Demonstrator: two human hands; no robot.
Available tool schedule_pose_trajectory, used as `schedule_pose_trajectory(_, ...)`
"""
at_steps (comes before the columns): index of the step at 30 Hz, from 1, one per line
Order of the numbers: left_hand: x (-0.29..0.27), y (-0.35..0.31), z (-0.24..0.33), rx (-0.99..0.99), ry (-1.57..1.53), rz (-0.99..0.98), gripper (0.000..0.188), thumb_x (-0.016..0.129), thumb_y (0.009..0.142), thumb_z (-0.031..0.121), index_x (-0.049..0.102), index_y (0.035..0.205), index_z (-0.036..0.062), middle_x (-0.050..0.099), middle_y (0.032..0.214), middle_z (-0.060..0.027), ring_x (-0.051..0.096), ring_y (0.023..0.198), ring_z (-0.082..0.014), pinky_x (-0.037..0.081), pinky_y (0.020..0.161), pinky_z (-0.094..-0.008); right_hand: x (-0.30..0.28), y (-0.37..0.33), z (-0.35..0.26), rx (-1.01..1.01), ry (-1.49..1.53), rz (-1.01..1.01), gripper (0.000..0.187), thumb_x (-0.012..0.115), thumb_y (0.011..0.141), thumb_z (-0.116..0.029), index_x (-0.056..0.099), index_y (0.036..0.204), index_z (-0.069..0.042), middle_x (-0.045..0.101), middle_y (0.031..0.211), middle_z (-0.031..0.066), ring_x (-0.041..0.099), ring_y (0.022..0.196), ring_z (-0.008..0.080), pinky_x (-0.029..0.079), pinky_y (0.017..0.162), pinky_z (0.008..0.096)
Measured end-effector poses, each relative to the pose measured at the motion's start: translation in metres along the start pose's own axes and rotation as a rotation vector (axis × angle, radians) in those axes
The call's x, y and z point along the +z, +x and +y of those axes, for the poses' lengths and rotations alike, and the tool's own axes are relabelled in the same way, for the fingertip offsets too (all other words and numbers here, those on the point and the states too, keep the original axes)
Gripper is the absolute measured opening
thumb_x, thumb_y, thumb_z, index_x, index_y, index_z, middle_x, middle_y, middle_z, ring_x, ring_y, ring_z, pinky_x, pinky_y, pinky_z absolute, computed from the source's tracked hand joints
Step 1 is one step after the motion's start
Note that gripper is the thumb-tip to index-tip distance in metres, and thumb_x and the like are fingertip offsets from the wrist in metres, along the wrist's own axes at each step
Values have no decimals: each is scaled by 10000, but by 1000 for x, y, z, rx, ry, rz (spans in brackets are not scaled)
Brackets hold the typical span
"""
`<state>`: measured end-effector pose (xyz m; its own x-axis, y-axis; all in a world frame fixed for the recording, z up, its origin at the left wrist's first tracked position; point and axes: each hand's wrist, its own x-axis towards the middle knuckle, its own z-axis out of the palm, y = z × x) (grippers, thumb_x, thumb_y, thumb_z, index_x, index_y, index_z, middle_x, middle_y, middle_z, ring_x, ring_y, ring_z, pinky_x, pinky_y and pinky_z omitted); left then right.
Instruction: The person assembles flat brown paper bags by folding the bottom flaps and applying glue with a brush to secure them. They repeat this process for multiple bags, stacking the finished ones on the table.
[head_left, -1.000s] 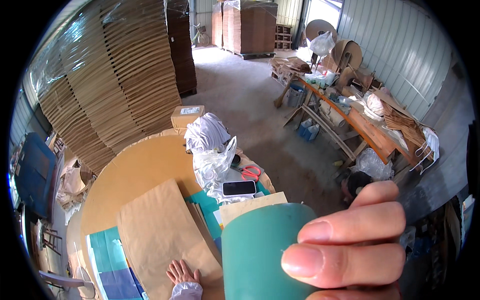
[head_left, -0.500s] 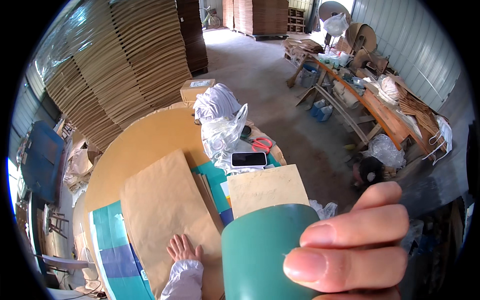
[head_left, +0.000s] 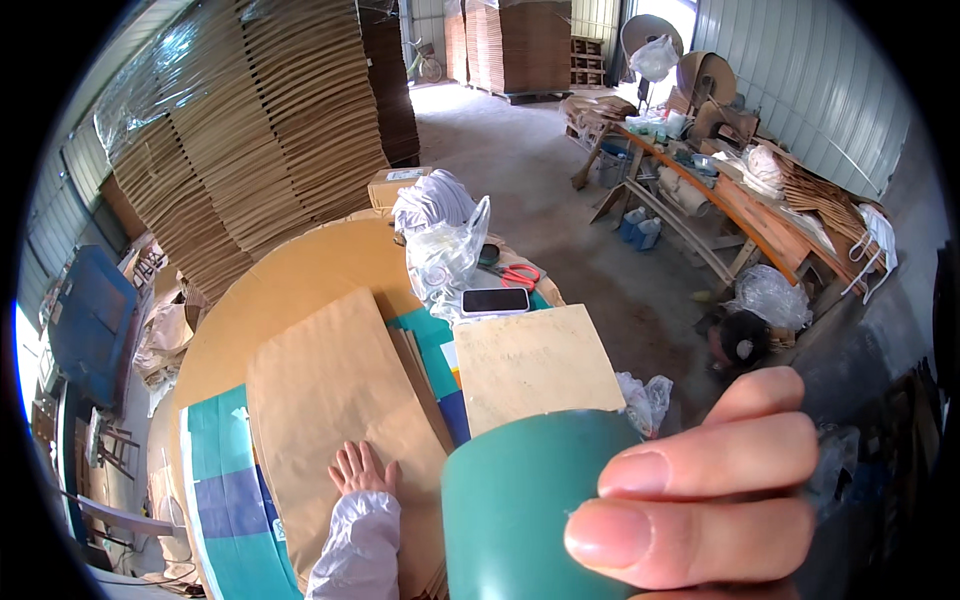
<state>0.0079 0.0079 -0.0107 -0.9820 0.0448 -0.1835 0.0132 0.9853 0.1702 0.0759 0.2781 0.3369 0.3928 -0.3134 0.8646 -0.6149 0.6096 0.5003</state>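
Observation:
My left hand (head_left: 362, 468), in a pale sleeve, lies flat with fingers spread on a stack of brown kraft paper sheets or bags (head_left: 325, 370). Close to the camera, my right hand (head_left: 715, 480) has its fingers bent against the side of a smooth green rounded object (head_left: 530, 505), whose kind I cannot make out. That object hides part of the table's near right side. Just beyond it is a cream board (head_left: 540, 360) with faint marks. Teal and blue printed sheeting (head_left: 225, 500) shows beneath the brown paper.
On the round table (head_left: 300, 270) sit a phone (head_left: 495, 301), red-handled scissors (head_left: 520, 275), a plastic bag (head_left: 445, 260), white cloth (head_left: 435, 203) and a small carton (head_left: 398, 187). Tall cardboard stacks (head_left: 270, 130) rise behind. A cluttered wooden bench (head_left: 720, 195) runs along the right.
The view has shifted slightly, showing more of the cream board. My left hand still rests on the brown paper, and my right hand keeps its hold on the green object.

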Motion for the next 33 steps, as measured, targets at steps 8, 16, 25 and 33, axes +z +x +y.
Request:
schedule_pose_trajectory(8,-15,-14,-17,42,70,33,592,510,900,473,443,1409,178,411,1407,-143,312,1346,-318,265,1096,-562,-36,37,-87,105,-38,8,236,670,824,-291,524,944,-151,648,943,-1,584,776,156,390,665,298)
schedule_pose_trajectory(16,-13,-48,-111,215,173,-231,554,526,866,546,537,1327,239,531,1314,-178,498,1225,-380,414,1011,-491,-80,143,-200,628,-159,-253,100,591,830,-188,503,784,-194,615,907,-99,536,765,104,331,745,296)
schedule_pose_trajectory(25,-62,-201,-101,113,45,6,683,491,873,596,415,1431,211,372,1480,-168,313,1371,-355,188,1071,-653,-113,195,-233,303,0,-368,346,721,799,-343,545,997,-121,668,934,48,615,768,171,396,616,290)
schedule_pose_trajectory(33,-57,-226,-92,135,-29,135,678,517,855,528,418,1417,162,373,1460,-189,300,1365,-350,159,1095,-608,-99,188,-252,63,-20,-53,424,737,794,-440,545,999,-123,663,932,44,610,775,168,386,615,284)
